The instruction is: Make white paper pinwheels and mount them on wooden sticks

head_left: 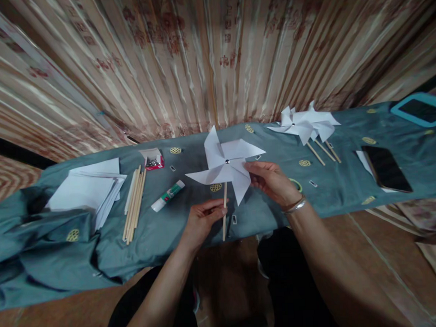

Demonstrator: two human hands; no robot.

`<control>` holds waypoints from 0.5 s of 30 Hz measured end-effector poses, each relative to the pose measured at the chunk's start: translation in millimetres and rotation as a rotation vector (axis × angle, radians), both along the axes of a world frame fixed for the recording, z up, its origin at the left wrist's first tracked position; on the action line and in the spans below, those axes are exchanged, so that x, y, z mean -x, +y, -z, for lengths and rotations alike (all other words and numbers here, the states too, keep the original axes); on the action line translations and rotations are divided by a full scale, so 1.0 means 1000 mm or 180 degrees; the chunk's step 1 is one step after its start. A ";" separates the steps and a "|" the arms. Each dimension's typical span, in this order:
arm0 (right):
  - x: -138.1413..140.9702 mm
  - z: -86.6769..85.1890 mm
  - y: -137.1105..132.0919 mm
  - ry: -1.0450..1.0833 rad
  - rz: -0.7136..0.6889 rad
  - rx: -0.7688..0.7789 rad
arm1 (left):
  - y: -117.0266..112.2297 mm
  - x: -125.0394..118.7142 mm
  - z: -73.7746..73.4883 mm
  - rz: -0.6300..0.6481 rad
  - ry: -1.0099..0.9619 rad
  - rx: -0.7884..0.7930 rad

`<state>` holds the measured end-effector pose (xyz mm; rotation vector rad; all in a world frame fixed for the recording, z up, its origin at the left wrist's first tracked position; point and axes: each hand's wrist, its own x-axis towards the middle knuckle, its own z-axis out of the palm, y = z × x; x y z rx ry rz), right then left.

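Observation:
A white paper pinwheel (217, 156) on a thin wooden stick is held up in the middle of the view, with a shiny pin at its centre. My left hand (205, 219) pinches the stick below the blades. At the right-hand blade is my right hand (271, 180), its thumb and fingers closed at the paper edge; some fingertips are hidden behind it. A glue stick (168, 196) lies left of my left hand. Just behind my right wrist, a pale green ring-shaped thing (296, 183) is partly covered.
Several wooden sticks (135, 205), white paper sheets (85, 188) and a small red box of metal pins (154, 159) lie to the left. Finished pinwheels (306, 123), a dark phone (386, 168) and a blue-framed object (399, 109) are on the right of the green cloth (278, 209).

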<state>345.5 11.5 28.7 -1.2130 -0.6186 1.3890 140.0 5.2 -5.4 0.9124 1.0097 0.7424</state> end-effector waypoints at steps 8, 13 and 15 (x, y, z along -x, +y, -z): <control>0.006 0.002 0.000 0.0126 -0.0031 0.0117 | -0.001 0.000 -0.001 -0.0020 0.0012 -0.0007; 0.009 0.003 -0.001 0.0211 -0.0116 0.0163 | -0.001 0.000 -0.002 -0.0005 0.0003 -0.0013; 0.011 0.003 -0.001 0.0230 -0.0133 0.0186 | -0.001 0.000 -0.002 0.0001 -0.0006 -0.0060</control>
